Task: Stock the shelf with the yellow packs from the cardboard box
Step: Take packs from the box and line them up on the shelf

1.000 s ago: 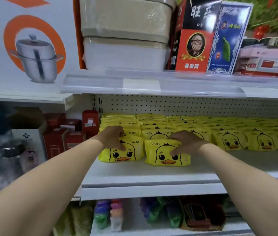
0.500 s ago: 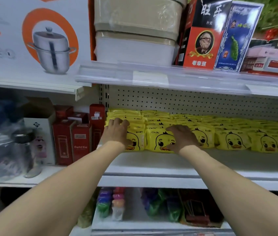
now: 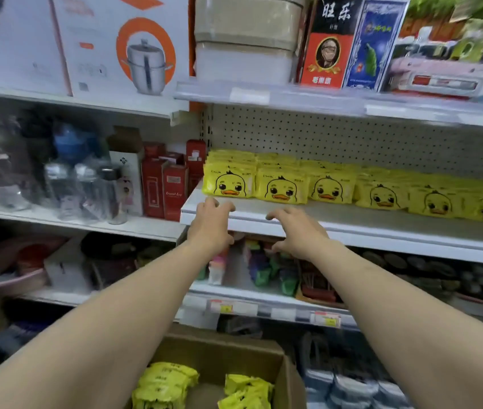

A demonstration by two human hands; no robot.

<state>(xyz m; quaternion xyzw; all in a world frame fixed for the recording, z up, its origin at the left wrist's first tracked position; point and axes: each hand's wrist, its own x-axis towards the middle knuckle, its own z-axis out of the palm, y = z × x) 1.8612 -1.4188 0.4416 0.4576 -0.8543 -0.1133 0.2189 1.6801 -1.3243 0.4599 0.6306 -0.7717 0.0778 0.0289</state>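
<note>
Two empty hands: left hand (image 3: 210,228) and right hand (image 3: 296,231) hover at the shelf (image 3: 382,234) front edge, each grip loose, holding nothing. Row of yellow packs (image 3: 281,188) stands face-out toward the shelf back, presumably for display; bare strip in front leaves reaching room. More wait in the cardboard box (image 3: 222,355) below the shelf.

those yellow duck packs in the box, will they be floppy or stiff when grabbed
Probably soft and floppy: the yellow packs in the cardboard box lie crumpled and slumped. Likely light and apt to tip: the shelf packs stand on edge, leaning on each other.
</note>
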